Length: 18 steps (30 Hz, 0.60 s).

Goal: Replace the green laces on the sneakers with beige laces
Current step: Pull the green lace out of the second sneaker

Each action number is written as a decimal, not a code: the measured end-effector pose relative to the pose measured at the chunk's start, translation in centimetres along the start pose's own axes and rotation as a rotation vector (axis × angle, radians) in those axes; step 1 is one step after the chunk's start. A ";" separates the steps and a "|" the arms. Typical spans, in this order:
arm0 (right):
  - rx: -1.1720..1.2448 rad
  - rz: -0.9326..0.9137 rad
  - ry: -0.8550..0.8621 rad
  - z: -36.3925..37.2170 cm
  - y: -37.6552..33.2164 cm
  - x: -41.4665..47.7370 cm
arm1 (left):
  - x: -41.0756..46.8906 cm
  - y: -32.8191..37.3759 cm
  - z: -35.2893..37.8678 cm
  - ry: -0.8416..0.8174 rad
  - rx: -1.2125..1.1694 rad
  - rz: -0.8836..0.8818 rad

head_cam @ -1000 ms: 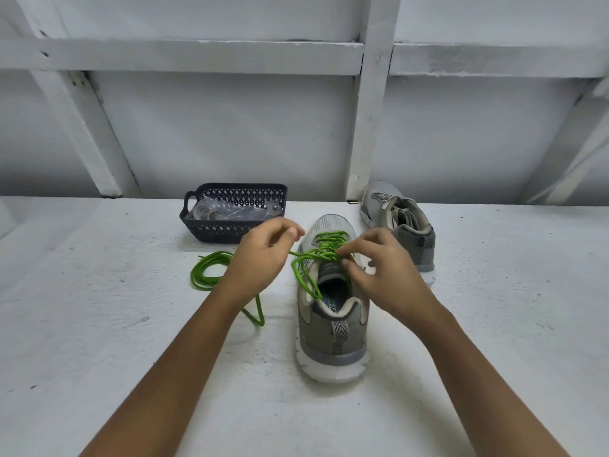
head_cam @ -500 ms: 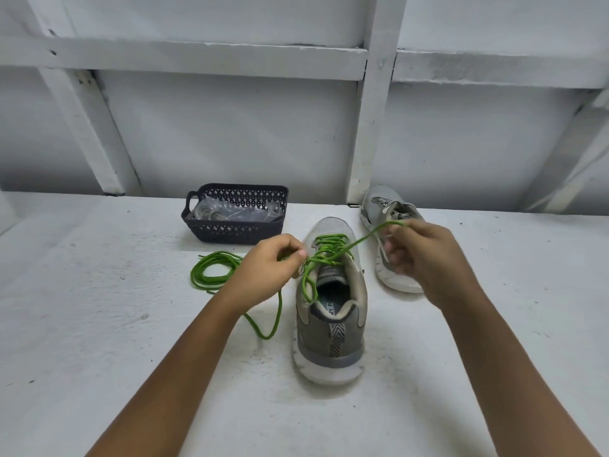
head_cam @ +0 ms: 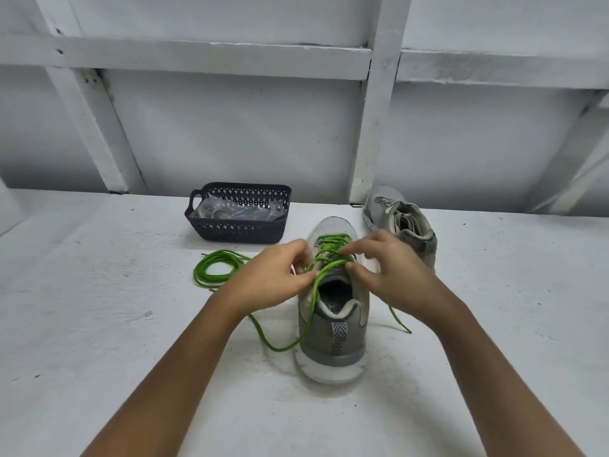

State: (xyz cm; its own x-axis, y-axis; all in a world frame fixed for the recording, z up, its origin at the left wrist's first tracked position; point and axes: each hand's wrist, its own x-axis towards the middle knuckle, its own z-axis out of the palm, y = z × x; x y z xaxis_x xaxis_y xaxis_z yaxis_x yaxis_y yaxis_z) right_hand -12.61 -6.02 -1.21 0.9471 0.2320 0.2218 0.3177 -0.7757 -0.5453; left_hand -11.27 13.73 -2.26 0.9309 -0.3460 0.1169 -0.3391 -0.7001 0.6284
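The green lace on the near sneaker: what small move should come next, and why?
Probably draw the top crossing out of its eyelets. The green lace is still threaded over the near sneaker, the left hand and right hand both appear to pinch it at the topmost row, and its loose ends already trail off on either side.

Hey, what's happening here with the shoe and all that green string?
A person is working on the green lace of the near sneaker. The left hand and right hand both pinch it above the tongue. It is still threaded through the front eyelets, and its ends trail off both sides. A green coil lies on the table to the left. The other sneaker and a basket sit behind.
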 end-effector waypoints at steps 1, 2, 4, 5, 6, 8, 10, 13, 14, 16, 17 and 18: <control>0.012 0.003 -0.003 0.3 -0.1 0.1 | 0.0 0.1 0.1 0.013 -0.001 0.001; 0.039 0.015 0.003 0.5 -0.1 0.2 | 0.1 0.2 0.1 0.047 -0.058 -0.016; 0.123 0.055 0.009 0.4 -0.1 0.4 | 0.1 0.5 -0.6 0.156 -0.388 -0.072; 0.157 0.066 0.003 0.3 -0.1 0.4 | 0.1 0.6 -1.1 0.194 -0.620 -0.094; 0.175 0.072 -0.005 0.2 0.0 0.5 | 0.1 0.6 -1.5 0.204 -0.850 -0.101; 0.167 0.059 -0.019 0.0 0.1 0.5 | 0.1 0.6 -2.2 0.183 -1.178 -0.106; 0.131 0.039 -0.039 0.1 0.2 0.6 | 0.0 0.5 -2.5 0.153 -1.296 -0.141; 0.079 0.016 -0.063 0.2 0.4 0.8 | 0.0 -0.3 -2.9 0.083 -1.379 -0.190; 0.068 0.008 -0.059 0.2 0.4 0.8 | 0.1 -0.7 -3.2 0.064 -1.397 -0.205; 0.047 -0.003 -0.042 0.4 0.4 0.9 | 0.1 -1.5 -3.4 0.108 -1.199 -0.215; 0.030 -0.005 -0.038 0.5 0.3 0.9 | 0.1 -1.9 -3.4 0.169 -0.926 -0.212; 0.006 -0.005 -0.036 0.6 0.3 0.9 | 0.3 -2.3 -3.2 0.236 -0.563 -0.218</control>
State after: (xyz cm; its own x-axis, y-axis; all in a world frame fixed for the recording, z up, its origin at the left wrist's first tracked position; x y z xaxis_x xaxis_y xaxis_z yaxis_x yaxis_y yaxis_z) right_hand -11.68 -5.70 -1.69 0.9466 0.2565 0.1954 0.3223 -0.7708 -0.5495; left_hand -9.83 17.21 -1.23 0.9969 -0.0416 0.0666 -0.0757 -0.2822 0.9564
